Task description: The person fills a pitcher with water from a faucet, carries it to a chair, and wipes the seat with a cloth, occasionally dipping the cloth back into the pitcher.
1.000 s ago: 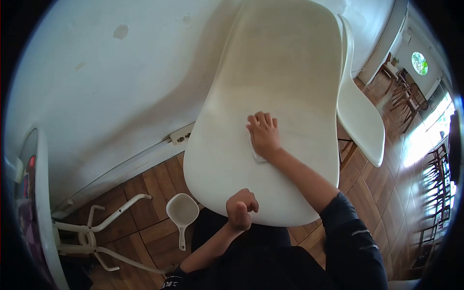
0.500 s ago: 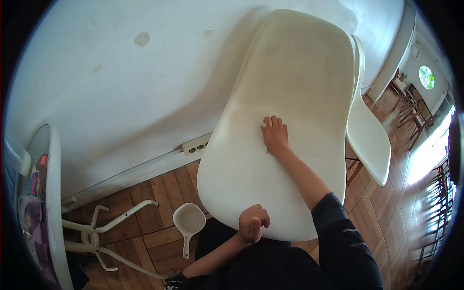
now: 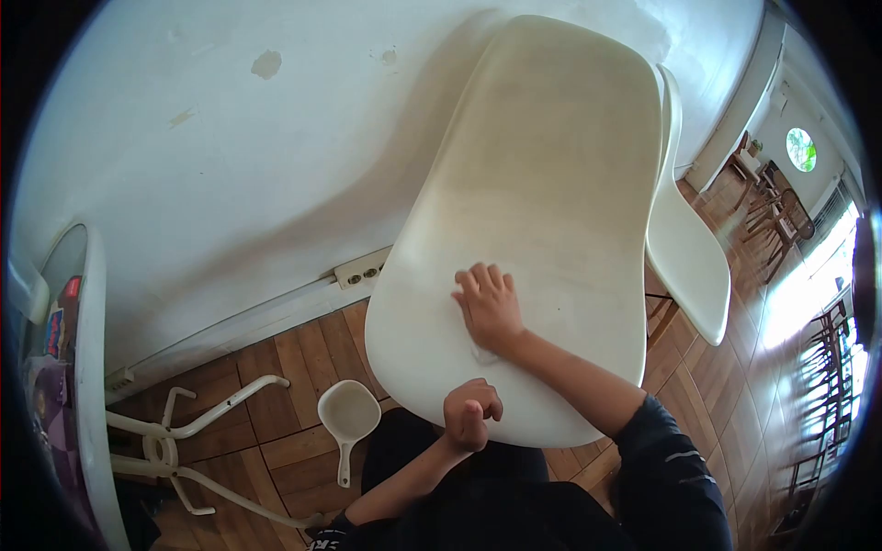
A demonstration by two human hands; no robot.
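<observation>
A large cream moulded-plastic chair (image 3: 551, 220) stands before a smaller-looking white curved plastic chair (image 3: 689, 262). A white round-cornered plastic dipper (image 3: 349, 411) lies on the floor beyond the seat's near-left edge. The right hand (image 3: 490, 308), fingers apart, covers a thin white cloth (image 3: 481, 354) near that edge; the left hand (image 3: 470, 415) curls closed at the near edge, contents hidden.
</observation>
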